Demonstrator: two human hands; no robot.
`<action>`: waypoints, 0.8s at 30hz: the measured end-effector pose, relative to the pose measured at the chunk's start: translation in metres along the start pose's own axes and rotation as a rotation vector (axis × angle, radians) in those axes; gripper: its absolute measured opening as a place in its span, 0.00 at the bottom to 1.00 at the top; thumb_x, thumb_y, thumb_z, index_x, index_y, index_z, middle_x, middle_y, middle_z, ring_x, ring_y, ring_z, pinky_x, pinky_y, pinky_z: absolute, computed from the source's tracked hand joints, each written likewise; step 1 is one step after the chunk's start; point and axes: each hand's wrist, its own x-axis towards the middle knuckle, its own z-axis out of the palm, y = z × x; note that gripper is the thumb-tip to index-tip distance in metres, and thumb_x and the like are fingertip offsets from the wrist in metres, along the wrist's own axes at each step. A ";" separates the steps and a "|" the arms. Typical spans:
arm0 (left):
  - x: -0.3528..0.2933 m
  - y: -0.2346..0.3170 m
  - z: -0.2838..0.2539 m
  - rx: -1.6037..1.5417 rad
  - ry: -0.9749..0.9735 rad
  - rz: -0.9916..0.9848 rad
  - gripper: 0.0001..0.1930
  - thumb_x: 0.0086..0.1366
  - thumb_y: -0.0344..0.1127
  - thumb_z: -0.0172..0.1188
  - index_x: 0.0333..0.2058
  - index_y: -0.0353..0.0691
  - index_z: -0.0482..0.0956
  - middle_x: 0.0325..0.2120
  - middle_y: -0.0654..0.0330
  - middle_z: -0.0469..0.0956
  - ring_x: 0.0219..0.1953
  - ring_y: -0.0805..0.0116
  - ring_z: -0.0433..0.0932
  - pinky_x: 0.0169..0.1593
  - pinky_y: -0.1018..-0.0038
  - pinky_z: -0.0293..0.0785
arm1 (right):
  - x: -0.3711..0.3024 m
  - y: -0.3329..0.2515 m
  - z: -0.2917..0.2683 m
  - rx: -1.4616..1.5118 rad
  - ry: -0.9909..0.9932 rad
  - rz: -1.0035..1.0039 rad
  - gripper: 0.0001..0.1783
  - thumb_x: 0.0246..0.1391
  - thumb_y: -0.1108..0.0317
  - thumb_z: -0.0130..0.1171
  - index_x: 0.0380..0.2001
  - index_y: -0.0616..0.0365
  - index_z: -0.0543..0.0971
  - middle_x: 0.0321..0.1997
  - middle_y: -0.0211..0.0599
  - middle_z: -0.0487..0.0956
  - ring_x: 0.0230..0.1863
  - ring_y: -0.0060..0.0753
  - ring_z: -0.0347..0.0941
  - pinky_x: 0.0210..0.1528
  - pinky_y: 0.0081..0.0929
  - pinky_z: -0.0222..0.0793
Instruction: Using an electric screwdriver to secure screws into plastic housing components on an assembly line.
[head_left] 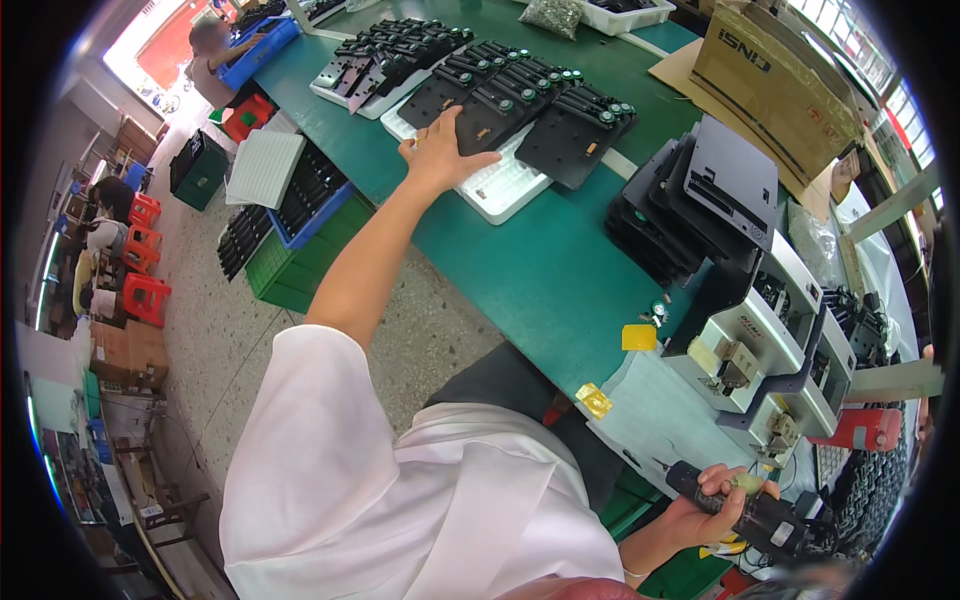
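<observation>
My left hand (pixel 438 158) reaches out over the bench with fingers and thumb spread, at the near edge of a black plate (pixel 480 118) that carries black rods. Whether the fingertips touch that plate, I cannot tell. Under it lies a white foam tray (pixel 505 190), its near corner bare. To the right, another black plate (pixel 568 150) rests partly on the tray. Low at the right, my right hand (pixel 690 520) is wrapped round a black electric screwdriver (pixel 735 510), whose thin bit points up and left.
Black panels (pixel 700 200) are piled on the green bench (pixel 500 270), beside grey-and-white machines (pixel 745 355). A cardboard box (pixel 770 90) stands behind. Left of the bench, a green crate (pixel 310 255) holds a blue bin of black parts. Another person (pixel 212 65) sits at the far left.
</observation>
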 end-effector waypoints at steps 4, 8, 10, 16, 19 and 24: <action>0.004 0.009 -0.010 0.024 -0.061 -0.035 0.57 0.42 0.71 0.66 0.66 0.47 0.54 0.61 0.50 0.65 0.63 0.50 0.60 0.63 0.48 0.42 | 0.000 0.001 0.001 -0.007 0.007 -0.001 0.25 0.52 0.72 0.56 0.51 0.61 0.61 0.18 0.31 0.65 0.20 0.24 0.63 0.24 0.24 0.62; 0.019 0.025 -0.014 0.062 -0.029 -0.057 0.58 0.41 0.71 0.66 0.66 0.47 0.53 0.61 0.50 0.65 0.63 0.49 0.60 0.62 0.51 0.43 | -0.001 0.003 0.001 -0.001 0.021 0.004 0.25 0.51 0.72 0.56 0.51 0.60 0.60 0.18 0.31 0.65 0.20 0.24 0.63 0.24 0.24 0.62; 0.030 0.029 -0.009 0.016 0.090 0.027 0.59 0.40 0.71 0.67 0.67 0.47 0.53 0.61 0.50 0.65 0.63 0.49 0.59 0.62 0.52 0.44 | 0.000 0.005 -0.007 0.027 -0.027 0.017 0.24 0.52 0.73 0.54 0.53 0.56 0.61 0.21 0.29 0.68 0.21 0.23 0.64 0.27 0.24 0.62; 0.049 0.035 -0.005 0.003 -0.021 0.000 0.61 0.38 0.68 0.70 0.67 0.47 0.52 0.61 0.51 0.65 0.62 0.48 0.60 0.61 0.52 0.46 | 0.001 0.001 -0.009 0.023 -0.079 -0.007 0.23 0.53 0.73 0.53 0.53 0.54 0.63 0.24 0.28 0.69 0.22 0.22 0.65 0.28 0.24 0.61; 0.044 0.041 -0.001 0.045 0.069 0.020 0.59 0.38 0.66 0.73 0.65 0.44 0.55 0.57 0.49 0.70 0.59 0.44 0.65 0.62 0.52 0.54 | -0.001 -0.004 -0.009 -0.032 -0.043 -0.006 0.22 0.54 0.73 0.52 0.53 0.57 0.63 0.24 0.29 0.68 0.22 0.22 0.63 0.27 0.24 0.61; 0.053 0.039 0.012 -0.009 0.131 0.118 0.61 0.34 0.66 0.74 0.64 0.47 0.54 0.56 0.46 0.70 0.61 0.42 0.61 0.61 0.45 0.51 | -0.004 -0.005 -0.011 0.001 0.015 -0.006 0.28 0.51 0.71 0.55 0.55 0.57 0.60 0.20 0.31 0.66 0.19 0.25 0.63 0.24 0.26 0.63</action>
